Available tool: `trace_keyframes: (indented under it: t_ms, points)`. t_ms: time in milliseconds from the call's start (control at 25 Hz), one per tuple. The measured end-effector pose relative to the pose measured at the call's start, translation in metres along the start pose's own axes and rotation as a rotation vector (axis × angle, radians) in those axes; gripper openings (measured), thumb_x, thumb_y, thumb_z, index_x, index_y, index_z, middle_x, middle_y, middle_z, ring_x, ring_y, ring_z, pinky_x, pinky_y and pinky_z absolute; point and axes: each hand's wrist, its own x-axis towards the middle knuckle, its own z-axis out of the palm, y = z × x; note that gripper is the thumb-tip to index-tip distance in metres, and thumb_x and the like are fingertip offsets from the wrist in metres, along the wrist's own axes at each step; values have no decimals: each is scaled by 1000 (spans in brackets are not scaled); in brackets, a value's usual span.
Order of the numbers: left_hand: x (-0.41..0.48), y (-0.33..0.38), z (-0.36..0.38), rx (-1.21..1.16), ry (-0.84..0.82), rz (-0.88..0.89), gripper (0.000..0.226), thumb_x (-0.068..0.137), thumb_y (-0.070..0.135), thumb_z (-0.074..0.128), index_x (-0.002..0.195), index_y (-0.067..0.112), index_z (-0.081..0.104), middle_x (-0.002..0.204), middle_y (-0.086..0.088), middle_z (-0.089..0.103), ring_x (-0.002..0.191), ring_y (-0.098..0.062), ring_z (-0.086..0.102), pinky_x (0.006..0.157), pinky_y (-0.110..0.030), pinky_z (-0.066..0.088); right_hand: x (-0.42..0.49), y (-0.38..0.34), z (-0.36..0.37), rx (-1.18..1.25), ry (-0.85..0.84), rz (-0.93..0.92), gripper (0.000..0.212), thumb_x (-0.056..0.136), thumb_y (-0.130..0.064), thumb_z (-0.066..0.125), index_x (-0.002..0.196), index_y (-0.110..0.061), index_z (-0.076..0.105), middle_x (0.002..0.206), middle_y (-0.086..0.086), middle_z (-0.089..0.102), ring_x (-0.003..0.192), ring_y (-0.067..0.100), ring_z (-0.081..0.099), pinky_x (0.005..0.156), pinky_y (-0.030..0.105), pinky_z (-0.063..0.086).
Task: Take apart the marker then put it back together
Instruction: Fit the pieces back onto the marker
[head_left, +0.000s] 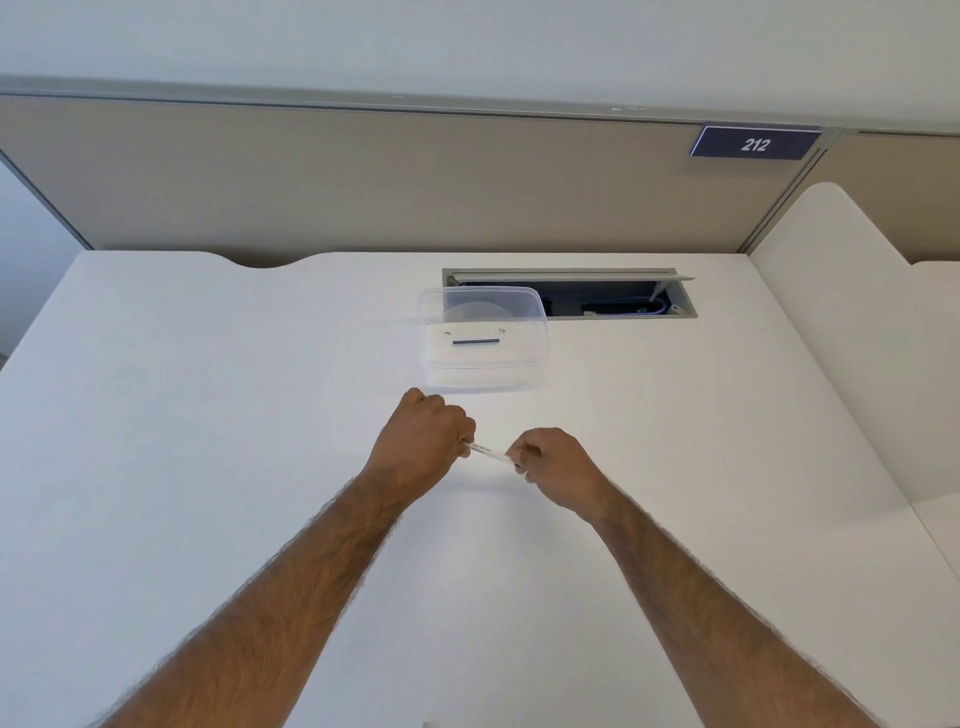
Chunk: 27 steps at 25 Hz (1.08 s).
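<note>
A slim white marker (487, 451) with small dark print on its barrel is held level above the white desk (208, 415), between both fists. My left hand (423, 441) is closed around its left end. My right hand (558, 470) pinches its right end with thumb and fingers. Both ends of the marker are hidden inside the hands, so I cannot tell whether the cap is on.
A clear plastic box (483, 338) stands just beyond the hands, with a small dark bar-shaped piece inside. Behind it an open cable hatch (597, 299) is sunk in the desk. A beige partition (363, 182) closes the back; a white divider (841, 291) stands at right.
</note>
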Motion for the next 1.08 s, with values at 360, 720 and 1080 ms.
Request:
trace_keyframes:
  t_ms: [360,720,1080]
  points:
    - [5,4,19,-17,70,150,12,86,26,76,98,27,77,107,7,69,108,-23,57,89,-35,41,3,-10,11,-7,72,-82,9,81,-19,76,74,-15,71,72,-2,65,61,12,53,55,29,44]
    - [-5,28,42,-1136,183,-877,7,95,15,66,96,14,72,100,-8,77,76,-16,70,65,-25,56,7,10,26,324,206,88,12,79,-15,74,74,-5,68,56,-3,59,46,13,49,47,25,42]
    - [12,40,62,-1367,51,-980,7,93,8,69,93,2,74,84,-9,77,65,-19,73,71,-36,64,23,27,40,325,195,111,10,73,-16,77,72,-13,67,59,-6,59,53,11,49,56,25,39]
